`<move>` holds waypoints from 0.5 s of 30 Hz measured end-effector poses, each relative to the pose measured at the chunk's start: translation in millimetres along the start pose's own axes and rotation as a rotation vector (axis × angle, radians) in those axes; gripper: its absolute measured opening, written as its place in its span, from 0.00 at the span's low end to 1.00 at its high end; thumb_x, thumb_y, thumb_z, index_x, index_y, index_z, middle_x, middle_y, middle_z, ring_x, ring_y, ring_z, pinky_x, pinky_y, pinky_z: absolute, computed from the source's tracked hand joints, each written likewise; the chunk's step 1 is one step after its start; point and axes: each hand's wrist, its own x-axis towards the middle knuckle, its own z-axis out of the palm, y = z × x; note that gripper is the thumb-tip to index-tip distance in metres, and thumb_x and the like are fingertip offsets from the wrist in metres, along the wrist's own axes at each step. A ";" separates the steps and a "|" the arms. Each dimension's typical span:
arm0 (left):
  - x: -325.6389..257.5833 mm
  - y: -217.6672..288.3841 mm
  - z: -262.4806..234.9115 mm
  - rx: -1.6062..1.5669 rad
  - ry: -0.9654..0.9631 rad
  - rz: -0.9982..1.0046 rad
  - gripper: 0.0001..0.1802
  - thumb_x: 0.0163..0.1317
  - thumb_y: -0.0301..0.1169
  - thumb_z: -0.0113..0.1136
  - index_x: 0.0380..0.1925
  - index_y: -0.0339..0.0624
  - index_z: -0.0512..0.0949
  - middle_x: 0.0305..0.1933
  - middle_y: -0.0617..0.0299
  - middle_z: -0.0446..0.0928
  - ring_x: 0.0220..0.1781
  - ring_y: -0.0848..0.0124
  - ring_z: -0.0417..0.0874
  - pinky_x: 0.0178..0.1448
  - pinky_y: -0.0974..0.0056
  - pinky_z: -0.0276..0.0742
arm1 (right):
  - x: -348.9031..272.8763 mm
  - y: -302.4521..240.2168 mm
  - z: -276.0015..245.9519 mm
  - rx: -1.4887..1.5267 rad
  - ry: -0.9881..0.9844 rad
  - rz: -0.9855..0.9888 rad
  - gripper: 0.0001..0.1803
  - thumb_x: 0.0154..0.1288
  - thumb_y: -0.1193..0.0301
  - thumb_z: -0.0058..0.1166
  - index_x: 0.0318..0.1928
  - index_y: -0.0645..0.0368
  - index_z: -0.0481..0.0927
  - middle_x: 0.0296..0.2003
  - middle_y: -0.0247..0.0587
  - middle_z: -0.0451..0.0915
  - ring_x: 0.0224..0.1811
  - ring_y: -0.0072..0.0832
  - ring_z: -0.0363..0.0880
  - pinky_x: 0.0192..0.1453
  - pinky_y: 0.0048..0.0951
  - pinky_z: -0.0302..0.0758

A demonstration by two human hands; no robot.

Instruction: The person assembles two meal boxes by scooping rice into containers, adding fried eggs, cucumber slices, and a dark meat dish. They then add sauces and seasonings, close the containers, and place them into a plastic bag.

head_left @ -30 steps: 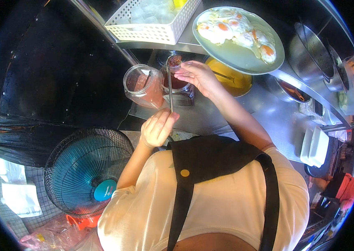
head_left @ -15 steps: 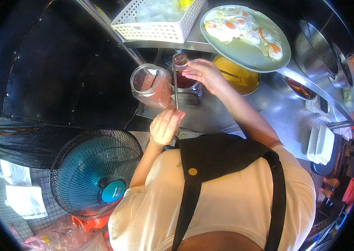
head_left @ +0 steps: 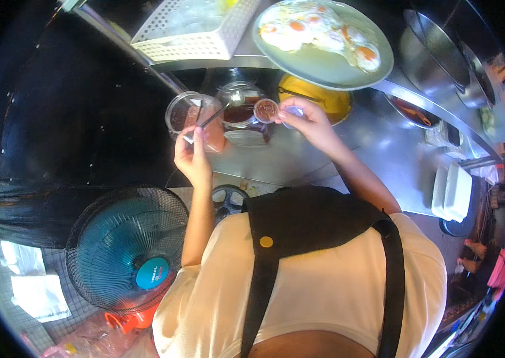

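Note:
My left hand [head_left: 193, 160] pinches the handle of a long metal spoon [head_left: 214, 117]. The spoon's bowl is over the mouth of a clear jar of dark red sauce [head_left: 242, 114]. Beside it, nearer my left hand, stands another clear jar [head_left: 214, 135] with pinkish contents and a utensil inside. To the right of the spoon, my right hand [head_left: 307, 121] holds a small clear cup [head_left: 266, 111] between fingertips. Reddish-brown sauce fills the cup. A clear round piece, perhaps its lid [head_left: 293, 113], shows at my right fingers.
A plate of fried eggs [head_left: 300, 53] and a white perforated basket [head_left: 187, 45] sit on the raised shelf. Below are a yellow-filled bowl [head_left: 333, 102] and the metal counter [head_left: 354, 158]. White foam boxes [head_left: 452, 191] lie at right. A fan [head_left: 124, 244] stands at lower left.
My left hand has moved left and up, the spoon swinging from upright to slanted. The small cup has come away from above the dark sauce jar, toward me, tilted so its contents show.

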 end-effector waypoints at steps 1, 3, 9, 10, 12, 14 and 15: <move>1.1 -4.4 2.6 0.083 -0.065 0.011 0.09 0.64 0.29 0.59 0.40 0.35 0.78 0.34 0.64 0.80 0.35 0.79 0.78 0.43 0.73 0.73 | -15.5 -8.5 -11.6 -0.059 -0.033 -0.023 0.08 0.71 0.71 0.48 0.45 0.62 0.74 0.40 0.42 0.79 0.44 0.27 0.80 0.52 0.26 0.75; 5.6 -7.8 11.6 0.268 -0.142 0.041 0.11 0.65 0.31 0.59 0.42 0.33 0.77 0.34 0.59 0.80 0.34 0.75 0.80 0.41 0.70 0.75 | -44.4 -20.4 -37.5 0.017 -0.011 0.051 0.08 0.70 0.71 0.49 0.45 0.62 0.74 0.39 0.42 0.79 0.44 0.27 0.80 0.52 0.27 0.75; -41.0 26.1 89.2 1.354 -0.092 0.623 0.25 0.58 0.42 0.64 0.53 0.43 0.74 0.53 0.51 0.75 0.47 0.55 0.78 0.49 0.55 0.74 | -149.4 -43.8 -112.7 -0.003 0.267 0.206 0.09 0.69 0.70 0.52 0.43 0.63 0.75 0.38 0.42 0.80 0.42 0.27 0.81 0.50 0.28 0.75; -52.1 20.9 104.8 1.149 -0.326 0.691 0.26 0.57 0.41 0.66 0.54 0.44 0.74 0.53 0.52 0.75 0.46 0.56 0.79 0.47 0.56 0.74 | -168.0 -42.3 -124.8 -0.048 0.314 0.218 0.09 0.68 0.70 0.52 0.43 0.63 0.75 0.37 0.42 0.80 0.42 0.27 0.81 0.50 0.28 0.76; -78.0 7.2 136.7 0.704 -0.763 0.777 0.28 0.53 0.39 0.69 0.55 0.46 0.74 0.53 0.54 0.75 0.43 0.59 0.79 0.44 0.57 0.76 | -205.2 -43.0 -146.5 -0.096 0.394 0.255 0.08 0.68 0.70 0.52 0.42 0.63 0.75 0.37 0.40 0.80 0.41 0.27 0.80 0.49 0.28 0.75; -130.6 34.9 194.1 0.236 -1.149 0.385 0.30 0.48 0.33 0.73 0.53 0.48 0.75 0.50 0.56 0.74 0.37 0.66 0.79 0.39 0.62 0.77 | -240.9 -43.9 -164.5 -0.101 0.449 0.297 0.07 0.68 0.72 0.51 0.42 0.63 0.75 0.36 0.38 0.79 0.41 0.25 0.79 0.48 0.27 0.74; -155.4 43.5 217.6 0.160 -1.243 0.242 0.30 0.45 0.31 0.74 0.52 0.47 0.76 0.48 0.57 0.74 0.35 0.69 0.78 0.38 0.65 0.77 | -258.8 -44.0 -170.8 -0.126 0.466 0.294 0.07 0.68 0.72 0.51 0.42 0.63 0.75 0.36 0.38 0.79 0.41 0.25 0.79 0.48 0.27 0.74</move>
